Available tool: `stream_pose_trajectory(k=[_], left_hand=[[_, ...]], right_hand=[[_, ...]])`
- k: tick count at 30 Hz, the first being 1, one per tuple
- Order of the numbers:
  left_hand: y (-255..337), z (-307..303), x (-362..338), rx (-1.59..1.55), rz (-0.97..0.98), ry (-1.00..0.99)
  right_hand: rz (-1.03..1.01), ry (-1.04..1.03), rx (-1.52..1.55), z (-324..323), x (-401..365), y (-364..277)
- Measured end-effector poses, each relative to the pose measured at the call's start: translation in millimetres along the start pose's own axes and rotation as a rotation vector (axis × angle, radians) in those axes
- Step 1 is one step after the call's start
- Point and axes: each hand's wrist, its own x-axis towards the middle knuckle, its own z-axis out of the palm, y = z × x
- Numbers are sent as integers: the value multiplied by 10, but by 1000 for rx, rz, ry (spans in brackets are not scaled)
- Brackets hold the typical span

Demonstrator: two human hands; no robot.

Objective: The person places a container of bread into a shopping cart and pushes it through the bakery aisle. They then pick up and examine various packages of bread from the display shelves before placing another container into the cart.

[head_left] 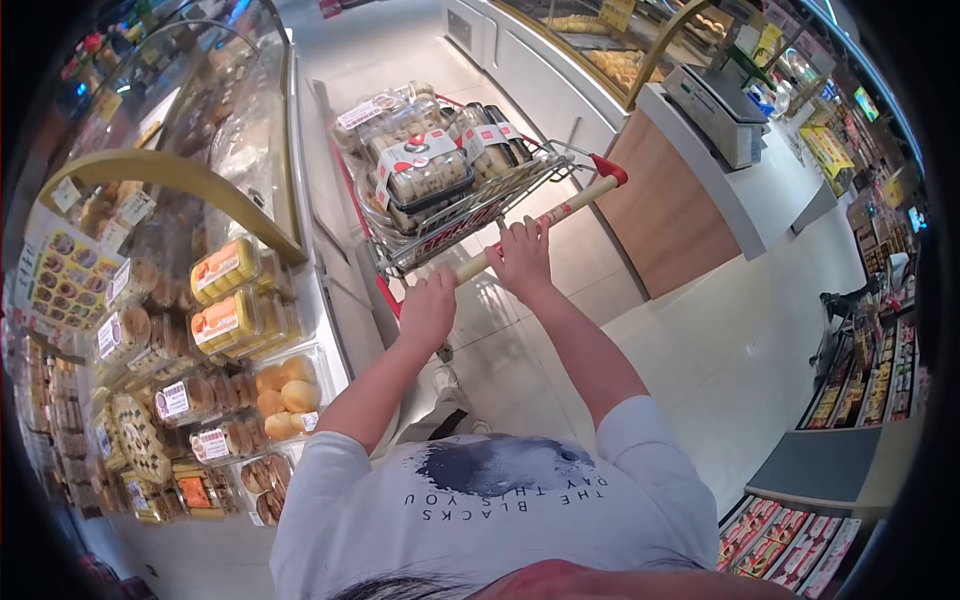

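**A:** What shows in the head view?

**B:** A shopping cart [455, 228], in the upper middle of the frame. It is full of clear boxes of cakes [425, 165] with red and white labels.

**A:** Where are the hands?

**B:** Both are on the cart handle [575, 205], the long bar with a red tip just below the cart. The left hand [428, 308] is wrapped around the lower end of the bar, with its fingers closed on it. The right hand [520, 258] sits a bit higher and to the right. It is closed on the bar too.

**A:** Do the hands touch?

**B:** No. They are near each other but apart.

**A:** What is on the left of the frame?

**B:** A shelf [330, 320] just beside the cart. On it are packs of buns [235, 320].

**A:** And the upper right?

**B:** A wooden counter [665, 215] with a scale [715, 105] on top.
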Motion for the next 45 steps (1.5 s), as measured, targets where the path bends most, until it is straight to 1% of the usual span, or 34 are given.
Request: stream_pose_trajectory(k=[1,3,4,7,9,10,12,13,14,17,18,21,23,24,28,29,30,31,33,35,38,41,45], left_hand=[[-11,15,23,8,13,-6],[-47,10,71,20,41,-13],[-65,25,90,37,51,39],[-141,58,195,61,60,75],[-229,60,290,64,77,120],[-274,65,343,62,79,133],[-387,51,472,19,82,152],[-453,67,548,29,78,162],[-518,86,620,40,72,171],[-756,162,815,2,33,144],[-869,177,884,-17,18,130],[-1235,181,1098,30,38,171],[-1437,140,1239,2,-9,119],[-1544,126,1321,-4,-35,98],[-1948,161,1636,5,-191,19],[-2003,147,1735,8,-226,-7],[-2083,143,1844,-16,-297,-30],[-2144,112,1982,2,-365,-123],[-2253,32,2259,26,-509,-317],[-2464,94,2425,79,-527,-343],[-2711,173,2646,118,-509,-355],[-2994,212,2882,176,-495,-377],[-3239,274,3159,157,-482,-371]], right_hand=[[-20,-59,-3,-50,56,55],[-116,-162,183,-88,195,289],[-164,-212,276,-102,281,431],[-101,-272,186,164,629,977],[-18,-77,123,209,811,1332],[13,-68,128,203,917,1440],[84,-162,101,313,1097,1532],[116,-212,91,353,1191,1533],[121,-207,69,419,1279,1512],[87,-234,-25,600,1544,1446],[62,-270,-63,656,1634,1415],[-13,-383,-153,787,1920,1289],[-62,-490,-190,865,2105,1214],[-58,-581,-146,931,2215,1194],[-171,-869,-56,1045,2777,1092],[-216,-877,-5,1102,2878,1117],[-186,-993,61,1144,3033,1094],[-155,-1112,127,1148,3182,1042],[-138,-1159,236,1332,3360,1041],[-81,-1231,416,1351,3578,1016],[-141,-1372,494,1550,3873,1086],[-202,-1392,612,1754,4129,1085],[-252,-1391,593,1885,4406,1075]])
